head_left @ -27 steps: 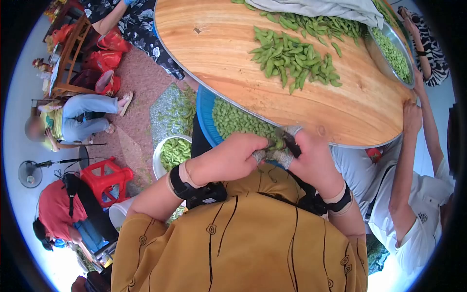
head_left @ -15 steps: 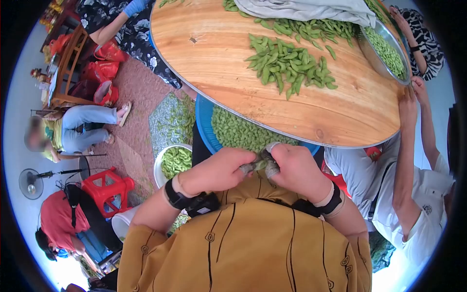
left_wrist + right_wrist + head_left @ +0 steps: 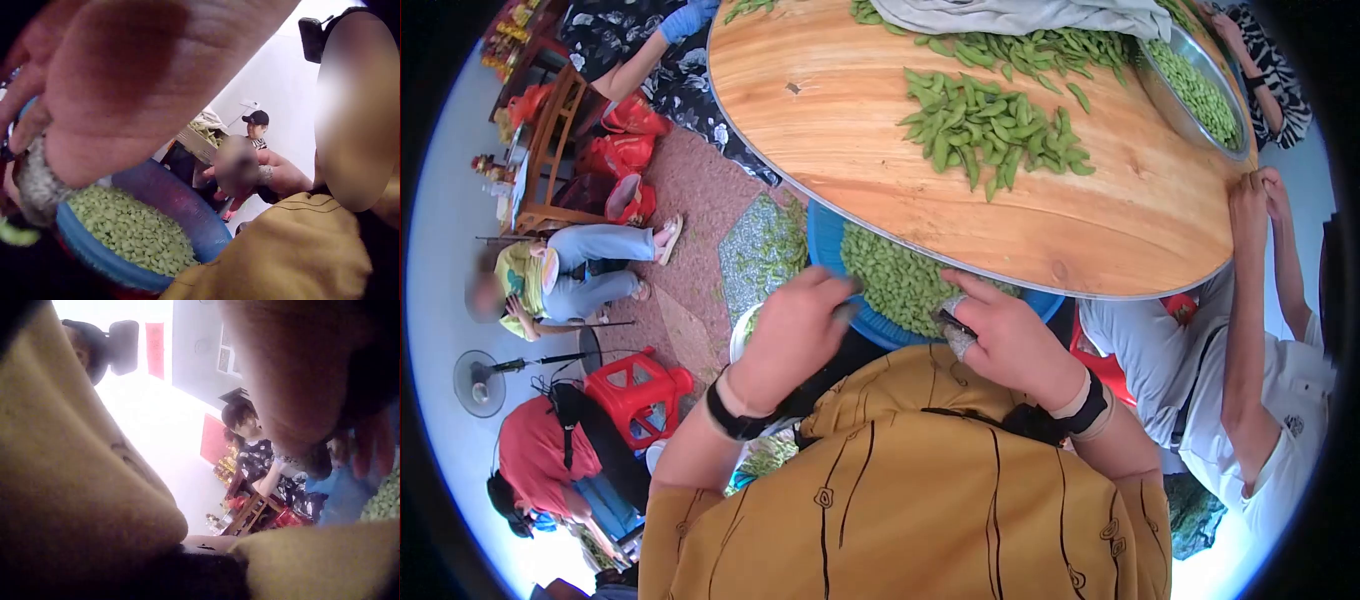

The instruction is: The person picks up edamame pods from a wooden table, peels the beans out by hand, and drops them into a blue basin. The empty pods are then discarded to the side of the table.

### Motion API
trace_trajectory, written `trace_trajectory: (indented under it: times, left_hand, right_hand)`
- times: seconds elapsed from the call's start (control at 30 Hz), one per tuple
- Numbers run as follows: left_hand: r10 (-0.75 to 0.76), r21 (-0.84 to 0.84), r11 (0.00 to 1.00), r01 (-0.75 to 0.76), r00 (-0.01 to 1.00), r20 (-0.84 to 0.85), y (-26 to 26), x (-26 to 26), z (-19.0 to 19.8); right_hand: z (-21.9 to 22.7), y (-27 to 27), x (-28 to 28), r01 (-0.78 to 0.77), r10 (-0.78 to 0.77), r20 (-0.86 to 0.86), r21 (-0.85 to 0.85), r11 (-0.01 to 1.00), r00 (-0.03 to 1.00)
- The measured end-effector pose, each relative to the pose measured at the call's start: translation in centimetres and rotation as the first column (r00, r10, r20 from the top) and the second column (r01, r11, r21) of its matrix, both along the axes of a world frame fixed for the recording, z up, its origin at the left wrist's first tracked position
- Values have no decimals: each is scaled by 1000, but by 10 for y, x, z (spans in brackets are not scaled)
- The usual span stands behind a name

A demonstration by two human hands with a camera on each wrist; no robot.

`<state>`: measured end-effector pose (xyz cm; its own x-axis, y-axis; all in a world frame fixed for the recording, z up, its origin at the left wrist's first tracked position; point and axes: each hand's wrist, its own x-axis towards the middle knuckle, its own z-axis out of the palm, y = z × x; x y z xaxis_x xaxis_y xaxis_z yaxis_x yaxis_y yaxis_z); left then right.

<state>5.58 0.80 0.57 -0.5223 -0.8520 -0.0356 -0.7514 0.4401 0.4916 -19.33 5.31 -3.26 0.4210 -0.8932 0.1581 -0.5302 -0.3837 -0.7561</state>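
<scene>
My left hand point(image 3: 788, 335) is over the left side of a blue basin point(image 3: 824, 240), with grey wrapping on its thumb. In the left wrist view, a blurred green pod point(image 3: 19, 234) shows just below that wrapped thumb. On the basin's other side, my right hand point(image 3: 1018, 338) has its index finger stretched out over the shelled green beans point(image 3: 895, 282). Its thumb wears similar grey wrapping, with a dark piece on it, and stands apart from the index finger. Nothing shows between them.
A wooden tabletop point(image 3: 830, 130) overhangs the basin, bearing a pile of green pods point(image 3: 1000, 125), a grey cloth point(image 3: 1020, 15) and a metal bowl of beans point(image 3: 1195, 95). A white bowl point(image 3: 741, 335) and red stool point(image 3: 640, 395) stand left. Someone in a white shirt point(image 3: 1250, 400) sits at right.
My hands were together over the basin's near edge, working a pod between them. Now they are apart: the left has moved left, and the right's index finger has straightened.
</scene>
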Motion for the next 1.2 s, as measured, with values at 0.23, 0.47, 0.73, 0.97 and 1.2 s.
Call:
trace_trajectory:
  times: [0.23, 0.47, 0.73, 0.97, 1.2]
  left_hand:
    - [-129, -405, 911, 80, 987, -94, -54, -123, 1]
    - [-109, -417, 907, 61, 990, -93, -64, -131, -11]
    - [364, 605, 793, 72, 741, -565, -34, -103, 6]
    - [258, 579, 803, 144, 791, -555, -28, -95, 3]
    - [-167, -160, 978, 132, 958, -232, -22, -89, 9]
  right_hand:
    - [8, 16, -19, 55, -24, -205, 146, 988, 978]
    - [12, 22, -32, 68, -64, -31, 178, 982, 997]
    - [36, 6, -35, 246, -324, 238, 303, 921, 916]
    - [35, 4, -27, 224, -372, 315, 418, 880, 873]
    - [44, -2, -24, 143, -433, 435, 556, 819, 789]
